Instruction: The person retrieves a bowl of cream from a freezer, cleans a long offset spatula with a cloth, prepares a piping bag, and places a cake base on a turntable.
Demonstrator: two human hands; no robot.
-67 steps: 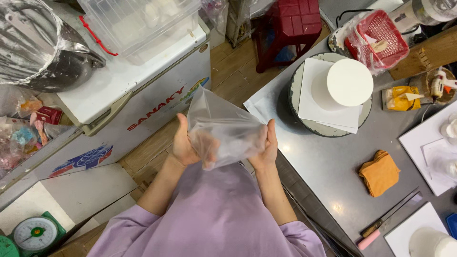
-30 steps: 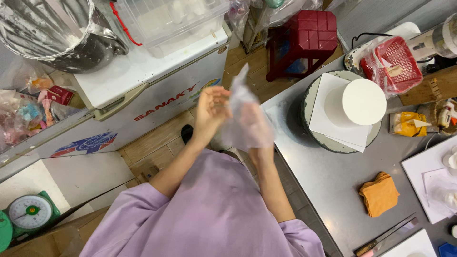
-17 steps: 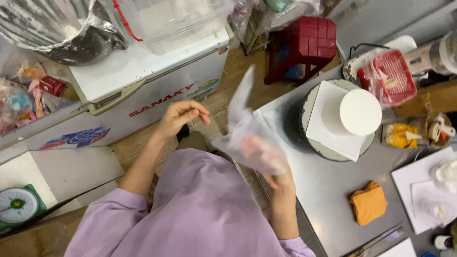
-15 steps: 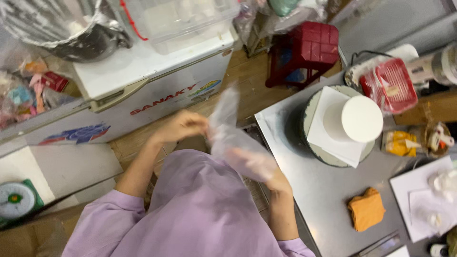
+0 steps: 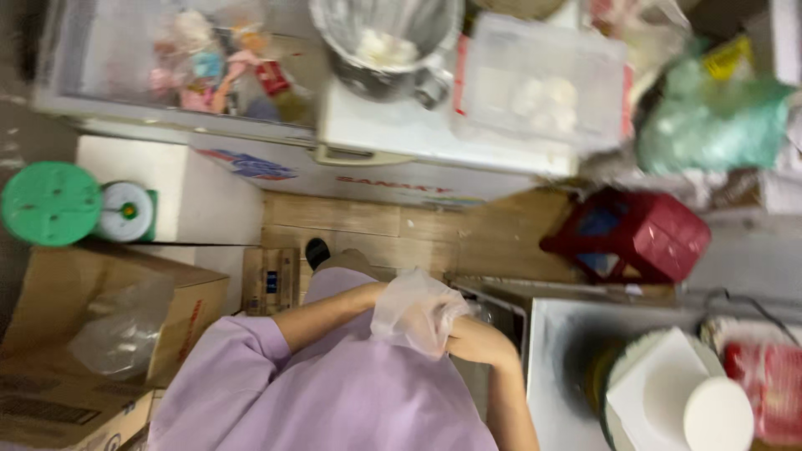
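From the head camera, I am seeing my left hand point(image 5: 415, 311) sitting inside a thin clear plastic glove point(image 5: 415, 309) at lower centre, wrapped by it. My right hand point(image 5: 479, 341) is gripping the glove's cuff, just beside. A white cake point(image 5: 716, 413) is standing on the counter point(image 5: 551, 367) at lower right; a red stool point(image 5: 639, 234) is sitting right of centre.

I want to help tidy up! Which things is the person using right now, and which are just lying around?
In use:
thin clear plastic glove, on the left hand
right hand, tugging it

Lying about:
red plastic stool
round white cake
green kitchen scale
brown cardboard box
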